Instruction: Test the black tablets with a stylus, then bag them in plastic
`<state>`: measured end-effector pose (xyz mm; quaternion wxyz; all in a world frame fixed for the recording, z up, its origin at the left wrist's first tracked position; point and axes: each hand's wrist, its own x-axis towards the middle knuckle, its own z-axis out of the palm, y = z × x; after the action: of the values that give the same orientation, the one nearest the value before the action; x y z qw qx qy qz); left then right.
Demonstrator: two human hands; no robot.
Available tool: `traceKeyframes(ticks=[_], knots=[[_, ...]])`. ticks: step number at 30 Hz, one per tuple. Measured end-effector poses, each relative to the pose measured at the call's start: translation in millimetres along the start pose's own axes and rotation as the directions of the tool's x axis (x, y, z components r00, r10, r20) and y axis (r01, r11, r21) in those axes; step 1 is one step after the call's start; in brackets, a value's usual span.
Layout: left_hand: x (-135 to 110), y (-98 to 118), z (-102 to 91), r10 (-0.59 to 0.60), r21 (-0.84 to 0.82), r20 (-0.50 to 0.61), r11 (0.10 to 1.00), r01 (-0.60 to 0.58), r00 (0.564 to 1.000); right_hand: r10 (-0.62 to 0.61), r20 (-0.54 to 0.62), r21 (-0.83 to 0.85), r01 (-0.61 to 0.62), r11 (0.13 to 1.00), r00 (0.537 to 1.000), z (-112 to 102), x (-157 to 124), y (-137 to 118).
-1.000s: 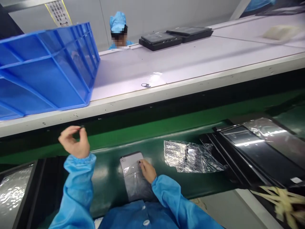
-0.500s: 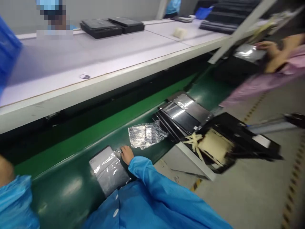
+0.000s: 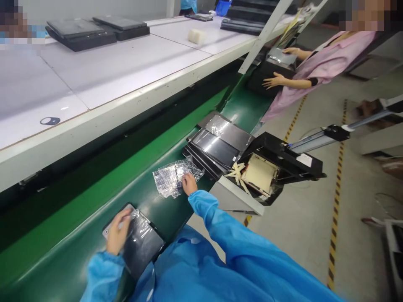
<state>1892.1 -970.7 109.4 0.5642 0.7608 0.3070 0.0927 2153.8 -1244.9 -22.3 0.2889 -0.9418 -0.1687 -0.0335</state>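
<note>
A flat tablet-like panel, dark and wrapped in glossy clear film, lies on the green conveyor belt in front of me. My left hand is over its far left corner, fingers curved and slightly apart; whether they touch the film is unclear. A thin dark strip runs along the panel's far right edge. Further right, my right hand has its fingers closed at the near right side of a crinkled clear plastic bag of small parts. The bag rests on the belt.
Film-covered panels are stacked beyond the bag, beside a black fixture with yellow strips. A white bench with black trays runs along the far side. At the right, a person in pink handles a black box.
My right hand has moved from beside the panel to the plastic bag. My left hand has come in from the left edge over the panel. The camera view has shifted right.
</note>
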Motion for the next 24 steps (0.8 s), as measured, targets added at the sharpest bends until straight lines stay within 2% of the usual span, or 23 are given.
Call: traceKeyframes(ticks=[1,3,6,9,12,15,19,24], knots=[[7,-9,23.8,-0.076,-0.043,0.094,0.996,0.080,0.993,0.011,-0.015,-0.002,-0.011,1.000,1.000,0,6,3],[26,-25,71.9,-0.161,-0.082,0.190,0.980,0.180,0.968,0.040,-0.042,-0.008,-0.040,0.999,0.998,-2,13,8],[59,-40,130.7,-0.264,-0.079,0.188,0.956,0.283,0.946,0.058,-0.052,-0.003,-0.058,0.998,0.997,-7,12,14],[94,-46,166.8,-0.321,-0.058,0.109,0.943,0.328,0.941,-0.034,0.023,0.039,0.033,0.999,0.999,-10,3,7],[127,-49,185.5,-0.341,-0.022,0.033,0.940,0.342,0.939,-0.201,0.152,0.122,0.183,0.975,0.968,-2,-3,-14],[154,-51,193.6,-0.358,0.034,-0.001,0.933,0.358,0.934,-0.314,0.237,0.192,0.273,0.943,0.919,15,1,-40],[178,-50,199.4,-0.353,0.072,0.007,0.933,0.352,0.936,-0.361,0.281,0.222,0.306,0.926,0.889,34,12,-61],[192,-48,204.0,-0.396,0.007,0.074,0.918,0.397,0.915,-0.343,0.279,0.222,0.287,0.932,0.897,39,23,-67]])
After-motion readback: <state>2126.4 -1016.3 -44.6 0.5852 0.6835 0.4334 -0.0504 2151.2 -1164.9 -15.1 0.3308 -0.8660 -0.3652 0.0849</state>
